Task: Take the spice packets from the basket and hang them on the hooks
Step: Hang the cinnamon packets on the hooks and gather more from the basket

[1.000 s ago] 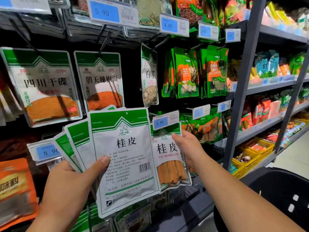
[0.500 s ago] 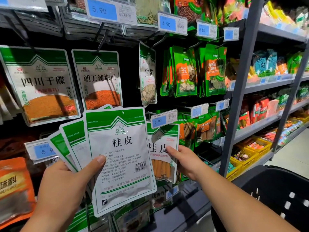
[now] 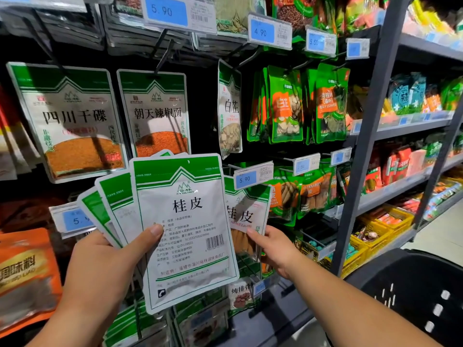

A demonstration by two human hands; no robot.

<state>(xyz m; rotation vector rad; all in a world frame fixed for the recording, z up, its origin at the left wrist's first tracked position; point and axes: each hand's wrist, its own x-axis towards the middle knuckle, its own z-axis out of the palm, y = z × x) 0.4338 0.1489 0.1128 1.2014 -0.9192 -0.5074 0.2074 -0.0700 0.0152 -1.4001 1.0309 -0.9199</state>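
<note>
My left hand [image 3: 100, 266] grips a fan of several green-and-white spice packets [image 3: 185, 221], thumb pressed on the front one, whose printed back faces me. To its right, a matching cinnamon packet [image 3: 245, 214] hangs below the 5.90 price tag [image 3: 253, 175] of a hook. My right hand [image 3: 275, 249] pinches that packet's lower right edge, thumb on its front. The fan covers the packet's left half. The black basket [image 3: 413, 296] sits at the lower right, its inside out of sight.
Two chilli powder packets [image 3: 72, 116] [image 3: 155, 113] hang above the fan, green pouches [image 3: 285, 103] to the right. A grey shelf upright [image 3: 363, 146] stands right of my right hand. Yellow crates [image 3: 385, 221] line the low shelf. An orange packet [image 3: 25, 271] hangs at the left.
My right hand has slid from the cinnamon packet's upper right edge down to its lower right edge. The packet now hangs lower, under the price tag. My left hand's fan stayed put.
</note>
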